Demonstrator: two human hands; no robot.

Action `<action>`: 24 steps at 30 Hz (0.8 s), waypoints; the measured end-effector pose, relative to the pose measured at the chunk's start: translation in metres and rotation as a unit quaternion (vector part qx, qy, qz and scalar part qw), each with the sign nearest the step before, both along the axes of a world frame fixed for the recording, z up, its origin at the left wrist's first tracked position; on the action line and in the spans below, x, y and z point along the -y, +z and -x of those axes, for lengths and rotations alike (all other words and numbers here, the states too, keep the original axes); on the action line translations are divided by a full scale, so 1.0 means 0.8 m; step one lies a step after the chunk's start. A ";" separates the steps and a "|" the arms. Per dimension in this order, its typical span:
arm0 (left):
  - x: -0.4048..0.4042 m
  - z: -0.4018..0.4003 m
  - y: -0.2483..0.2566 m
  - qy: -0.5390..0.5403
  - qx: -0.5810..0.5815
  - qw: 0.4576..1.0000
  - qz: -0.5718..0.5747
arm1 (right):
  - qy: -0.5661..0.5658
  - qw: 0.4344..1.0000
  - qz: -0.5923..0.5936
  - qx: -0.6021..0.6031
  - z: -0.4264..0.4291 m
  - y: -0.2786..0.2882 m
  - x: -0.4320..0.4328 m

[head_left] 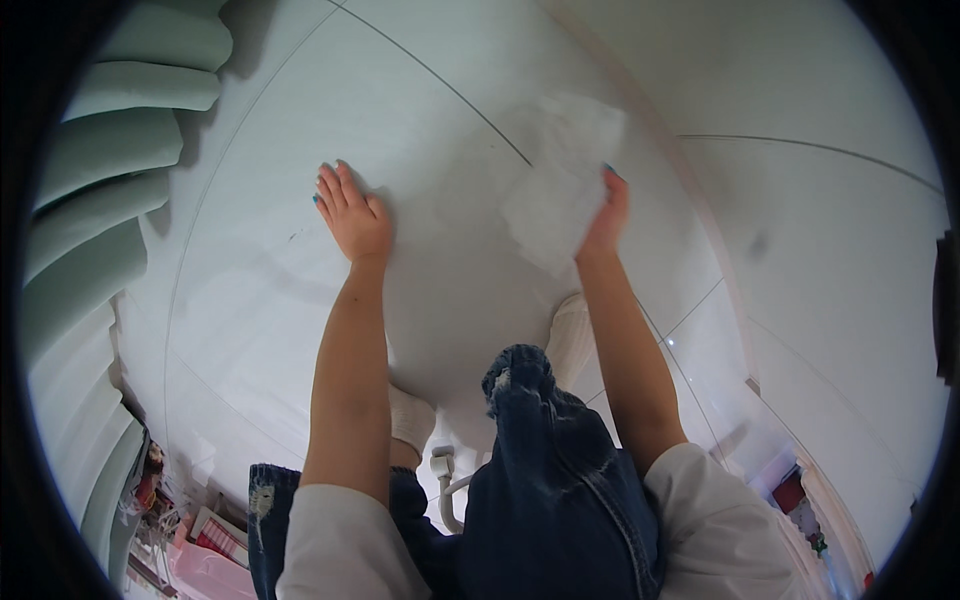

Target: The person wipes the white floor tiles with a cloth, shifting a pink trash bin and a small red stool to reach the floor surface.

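My left hand [356, 214] rests palm down on the white tiled floor [450, 315], fingers slightly spread and holding nothing. Off to the right, my right hand [606, 217] grips the edge of a thin white cloth or wipe [559, 184]. The cloth is blurred and spreads over the floor to the left of the fingers, crossing the end of a dark tile joint. Most of the right hand's fingers are hidden or smeared by motion. Small dark marks [294, 235] show on the floor left of my left hand.
Pale green curtains [112, 142] hang along the left. A pink plastic container [206, 566] and clutter stand at lower left. A white wall [832, 247] rises at right. Below me are jeans-clad legs [555, 465], white socks [571, 337] and a chair's metal leg [448, 495]. More items [799, 499] sit at lower right.
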State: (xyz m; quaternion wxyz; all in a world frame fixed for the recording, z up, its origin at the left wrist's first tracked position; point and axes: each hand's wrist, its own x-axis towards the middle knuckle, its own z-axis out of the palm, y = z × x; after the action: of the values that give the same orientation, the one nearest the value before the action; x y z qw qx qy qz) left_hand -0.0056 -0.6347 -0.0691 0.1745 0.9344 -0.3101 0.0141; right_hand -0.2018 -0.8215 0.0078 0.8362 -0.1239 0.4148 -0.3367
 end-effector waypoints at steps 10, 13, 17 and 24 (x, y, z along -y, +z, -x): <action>-0.060 -0.116 0.183 -0.300 -0.202 0.877 -0.317 | 0.105 0.969 0.085 -0.207 0.126 0.069 0.033; -0.129 -0.104 0.214 -0.259 -0.214 0.930 -0.146 | 0.207 0.896 0.184 -0.347 0.099 0.071 0.052; -0.245 -0.037 0.147 -0.121 -0.224 0.966 -0.029 | 0.383 0.689 0.333 -0.518 0.049 0.055 0.058; -0.361 0.063 0.044 0.004 -0.065 0.998 0.007 | 0.369 0.304 0.611 -0.630 0.039 -0.076 0.018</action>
State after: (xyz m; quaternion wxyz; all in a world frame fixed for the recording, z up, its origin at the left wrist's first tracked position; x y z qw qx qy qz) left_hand -0.0558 -0.3462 -0.0341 0.2009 0.9333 -0.2946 -0.0434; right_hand -0.2329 -0.8356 -0.0527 0.0413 -0.9144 0.4015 0.0311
